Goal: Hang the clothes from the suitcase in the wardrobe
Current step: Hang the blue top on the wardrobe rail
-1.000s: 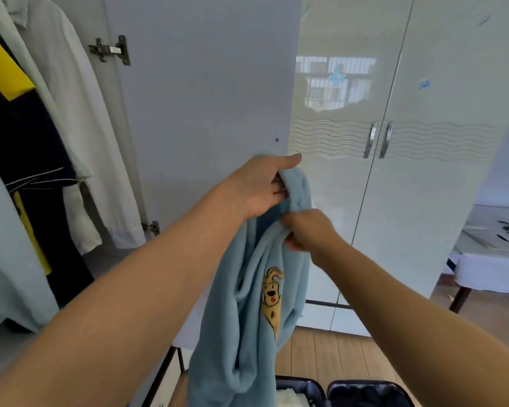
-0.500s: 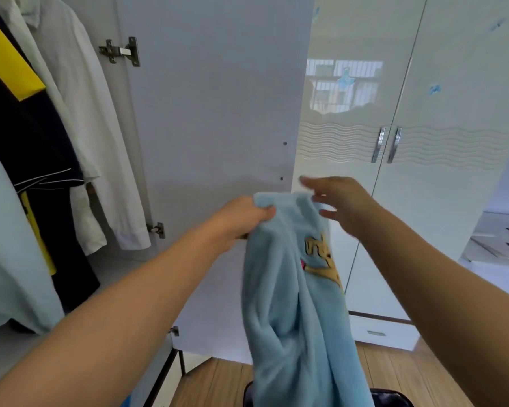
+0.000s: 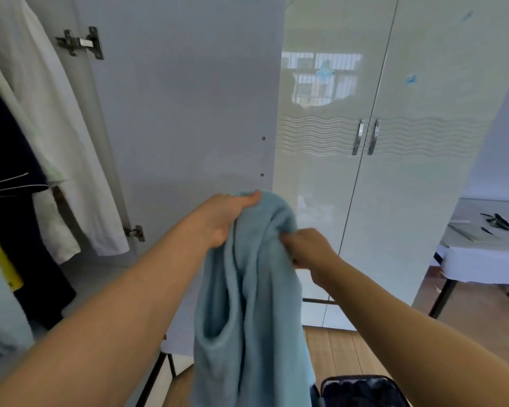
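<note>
**Handling the blue garment ahead of hanging**

I am holding the blue garment up in front of the open wardrobe door, above the suitcase at the bottom edge of the view. My left hand is gripping the top fold, fingers curled over the cloth. My right hand is pinching the bunched fabric just beside it, fingers clenched on the material.

The garment is looking soft, thick and fleecy; it is draping in loose folds and giving no stiffness of its own. I am judging it light but bulky, and not slippery. It is hanging crumpled, so the neck opening is not identifiable.

I am advising a hold at the shoulders or collar once found, so that the body is hanging straight. No hanger is showing in either hand. Hung clothes are occupying the wardrobe at the left.
</note>
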Motion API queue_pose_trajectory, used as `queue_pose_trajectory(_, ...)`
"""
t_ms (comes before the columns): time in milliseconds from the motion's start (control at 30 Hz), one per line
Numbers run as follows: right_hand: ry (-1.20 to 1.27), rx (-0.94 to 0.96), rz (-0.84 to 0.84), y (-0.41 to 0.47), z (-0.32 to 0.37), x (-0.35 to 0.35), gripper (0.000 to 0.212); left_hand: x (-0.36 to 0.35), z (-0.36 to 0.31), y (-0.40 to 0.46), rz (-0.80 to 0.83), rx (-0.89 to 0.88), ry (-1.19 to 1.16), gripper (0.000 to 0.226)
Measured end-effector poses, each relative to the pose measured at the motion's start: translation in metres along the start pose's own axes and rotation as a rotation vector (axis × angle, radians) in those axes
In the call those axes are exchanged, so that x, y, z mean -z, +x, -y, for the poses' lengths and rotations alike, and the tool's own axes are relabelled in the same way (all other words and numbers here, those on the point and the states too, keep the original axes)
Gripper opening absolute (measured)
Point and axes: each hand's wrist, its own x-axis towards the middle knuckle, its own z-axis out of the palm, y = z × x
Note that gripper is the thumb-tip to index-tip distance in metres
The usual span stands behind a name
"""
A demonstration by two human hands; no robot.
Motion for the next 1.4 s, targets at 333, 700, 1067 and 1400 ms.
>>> queue_pose_trajectory(333,0.691,-0.052,0.082,0.000,0.055,0.003,0.016,0.005,0.014,-0.015,-0.432,-0.204,1.489,0.062)
queue_pose_trajectory(700,0.368,0.140,0.177,0.000,0.053,-0.010,0.022,0.006,0.034,0.010,-0.233,-0.040,-0.012,0.012)
queue_pose_trajectory(1067,-0.530,0.261,0.053,0.021,0.001,-0.003,0.028,-0.001,0.033,0.013,0.065,0.146,-0.319,0.043)
queue_pose_trajectory(1400,0.385,-0.135,0.120,0.021,0.021,0.022,0.017,0.035,0.052,0.034,-0.361,-0.153,0.476,0.069)
